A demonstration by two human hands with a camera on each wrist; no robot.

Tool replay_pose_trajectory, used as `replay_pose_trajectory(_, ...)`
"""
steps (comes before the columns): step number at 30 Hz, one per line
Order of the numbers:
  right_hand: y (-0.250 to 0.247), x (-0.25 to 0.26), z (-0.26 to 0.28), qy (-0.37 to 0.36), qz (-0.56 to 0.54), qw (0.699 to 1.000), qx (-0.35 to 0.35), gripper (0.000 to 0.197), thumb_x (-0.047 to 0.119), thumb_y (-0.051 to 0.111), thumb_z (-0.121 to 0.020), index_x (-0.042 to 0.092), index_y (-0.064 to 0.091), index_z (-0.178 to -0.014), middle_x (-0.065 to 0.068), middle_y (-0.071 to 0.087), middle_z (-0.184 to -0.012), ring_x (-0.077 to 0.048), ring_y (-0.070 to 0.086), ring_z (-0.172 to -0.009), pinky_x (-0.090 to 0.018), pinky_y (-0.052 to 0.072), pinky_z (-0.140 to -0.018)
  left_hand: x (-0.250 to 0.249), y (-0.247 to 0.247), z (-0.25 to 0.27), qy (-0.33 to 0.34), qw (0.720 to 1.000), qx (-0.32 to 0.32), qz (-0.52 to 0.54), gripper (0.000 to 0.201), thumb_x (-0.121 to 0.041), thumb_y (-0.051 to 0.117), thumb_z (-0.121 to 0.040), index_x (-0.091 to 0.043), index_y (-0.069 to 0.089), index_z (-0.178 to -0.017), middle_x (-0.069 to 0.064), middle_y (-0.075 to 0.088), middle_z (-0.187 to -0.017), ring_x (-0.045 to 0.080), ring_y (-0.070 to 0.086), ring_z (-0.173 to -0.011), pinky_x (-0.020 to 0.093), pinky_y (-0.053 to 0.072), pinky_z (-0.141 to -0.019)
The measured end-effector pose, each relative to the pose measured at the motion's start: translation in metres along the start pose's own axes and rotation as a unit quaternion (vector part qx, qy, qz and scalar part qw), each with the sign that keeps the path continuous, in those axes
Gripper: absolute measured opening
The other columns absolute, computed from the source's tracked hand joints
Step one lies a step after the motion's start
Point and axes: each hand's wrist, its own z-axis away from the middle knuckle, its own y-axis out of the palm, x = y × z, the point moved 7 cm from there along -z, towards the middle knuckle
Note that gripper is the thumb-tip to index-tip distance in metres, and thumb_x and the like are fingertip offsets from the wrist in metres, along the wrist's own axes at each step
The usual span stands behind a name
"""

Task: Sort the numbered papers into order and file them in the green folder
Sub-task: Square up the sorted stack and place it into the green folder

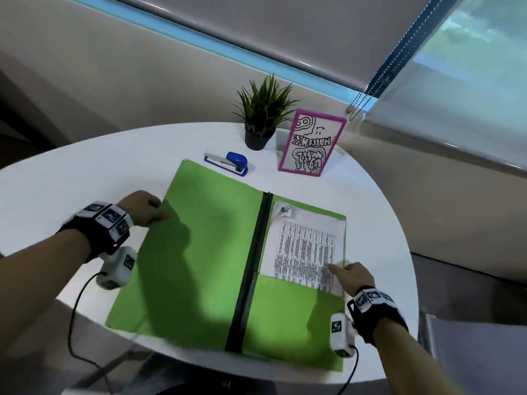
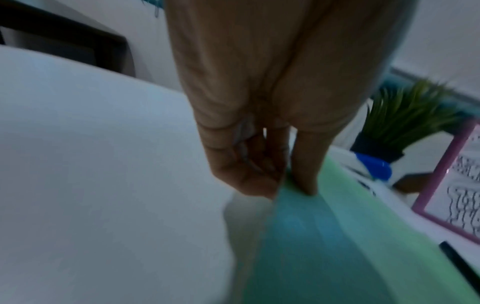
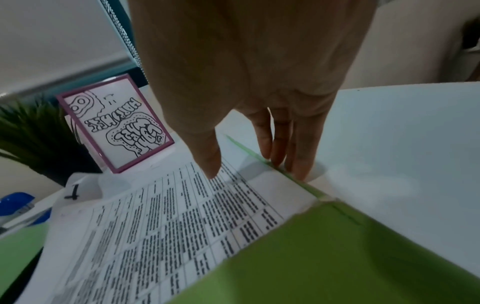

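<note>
The green folder [image 1: 199, 252] lies open on the white round table [image 1: 85, 172], a black spine down its middle. The printed papers [image 1: 302, 246] sit tucked in the right-hand pocket [image 3: 324, 257]; the top sheet's corner shows a handwritten 1 [image 3: 74, 191]. My left hand [image 1: 148, 208] pinches the left cover's outer edge [image 2: 285, 185] between thumb and fingers. My right hand [image 1: 352, 273] is at the folder's right edge. Its forefinger presses on the papers [image 3: 182, 216] and its other fingers [image 3: 298, 160] touch the table beside the folder.
Behind the folder lie a blue stapler [image 1: 228, 162], a small potted plant [image 1: 261, 115] and a pink-framed drawing [image 1: 310, 143]. A window blind with a bead chain [image 1: 379, 72] hangs at the back right. The table's front edge runs just under the folder.
</note>
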Motion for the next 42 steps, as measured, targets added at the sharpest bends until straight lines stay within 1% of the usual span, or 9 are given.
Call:
replay_pose_trajectory(5,0.018,0.042,0.018,-0.056,-0.056,0.997,0.005,0.058,0.045,0.067,-0.086,0.0,0.061,-0.122,-0.018,0.062,-0.128,-0.032,0.057,-0.118,-0.032,0.041,-0.097,-0.029,-0.07,0.032,0.081,0.994,0.014,0.07,0.019,-0.008,0.068,-0.088,0.005,0.063,-0.075,0.012,0.059,-0.062,0.021,0.056,-0.052,0.023,0.052,-0.045)
replay_pose_trajectory(9,0.04,0.075,0.032,-0.087,-0.083,0.993,0.003,0.055,0.042,0.067,-0.087,0.005,0.06,-0.128,-0.013,0.063,-0.129,-0.027,0.058,-0.119,-0.032,0.04,-0.102,-0.069,-0.093,0.08,0.185,0.972,0.05,0.137,0.03,-0.025,0.063,-0.092,-0.001,0.063,-0.074,0.006,0.064,-0.064,0.019,0.064,-0.056,0.029,0.055,-0.054)
replay_pose_trajectory(15,0.05,0.099,0.042,-0.115,-0.081,0.99,0.01,0.049,0.047,0.046,-0.098,0.009,0.066,-0.12,-0.013,0.065,-0.125,-0.029,0.058,-0.119,-0.032,0.039,-0.101,-0.097,-0.018,0.101,0.275,0.944,0.161,0.086,0.064,-0.077,0.051,-0.074,-0.025,0.073,-0.105,-0.013,0.072,-0.102,0.012,0.07,-0.091,0.03,0.057,-0.079)
replay_pose_trajectory(18,0.052,0.09,0.039,-0.1,-0.152,0.983,0.037,0.055,0.051,0.036,-0.1,0.009,0.069,-0.112,-0.014,0.069,-0.118,-0.029,0.062,-0.111,-0.04,0.043,-0.103,-0.097,0.042,0.078,0.319,0.938,0.116,-0.068,0.042,-0.054,0.065,-0.084,-0.025,0.069,-0.113,-0.006,0.064,-0.118,0.015,0.062,-0.108,0.032,0.047,-0.099)
replay_pose_trajectory(22,0.048,0.064,0.035,-0.04,-0.305,0.947,0.095,0.066,0.06,0.024,-0.098,0.012,0.068,-0.108,-0.005,0.07,-0.104,-0.018,0.065,-0.09,-0.042,0.042,-0.095,-0.099,0.104,0.049,0.296,0.929,0.07,-0.209,0.074,-0.051,0.072,-0.08,-0.015,0.047,-0.14,0.006,0.031,-0.154,0.022,0.041,-0.136,0.029,0.032,-0.111)
replay_pose_trajectory(28,0.033,0.048,0.025,-0.17,-0.094,0.98,0.054,0.079,0.071,0.061,-0.075,0.021,0.052,-0.135,-0.009,0.056,-0.133,-0.022,0.06,-0.11,-0.035,0.045,-0.1,-0.104,0.144,0.033,0.242,0.875,0.065,-0.415,0.117,-0.063,0.075,-0.067,-0.026,0.006,-0.155,0.011,-0.002,-0.162,0.031,0.013,-0.147,0.051,0.028,-0.114)
replay_pose_trajectory(33,0.047,0.099,0.037,-0.396,0.159,0.903,-0.045,0.078,0.057,0.059,-0.086,0.035,0.022,-0.151,0.001,0.016,-0.161,-0.019,0.02,-0.147,-0.045,0.023,-0.117,-0.118,0.145,0.027,0.205,0.861,0.018,-0.465,0.139,-0.072,0.078,-0.051,-0.032,-0.007,-0.153,0.015,-0.012,-0.159,0.034,-0.004,-0.149,0.071,0.001,-0.111)
replay_pose_trajectory(36,0.066,0.109,0.035,-0.39,0.247,0.887,-0.012,0.076,0.057,0.048,-0.092,0.029,0.014,-0.154,0.004,-0.001,-0.164,-0.016,0.008,-0.15,-0.05,0.012,-0.118,-0.117,0.147,0.019,0.175,0.857,0.035,-0.484,0.153,-0.075,0.078,-0.046,-0.026,-0.022,-0.151,0.019,-0.033,-0.153,0.037,-0.02,-0.146,0.07,0.0,-0.111)
replay_pose_trajectory(42,0.058,0.135,0.037,-0.38,0.336,0.861,-0.028,0.051,0.044,0.042,-0.096,0.021,0.04,-0.142,-0.006,0.03,-0.156,-0.027,0.04,-0.135,-0.045,0.03,-0.111,-0.133,0.133,0.014,0.178,0.88,0.033,-0.439,0.138,-0.074,0.075,-0.055,-0.019,-0.004,-0.154,0.013,-0.001,-0.16,0.033,0.008,-0.147,0.056,0.026,-0.115)
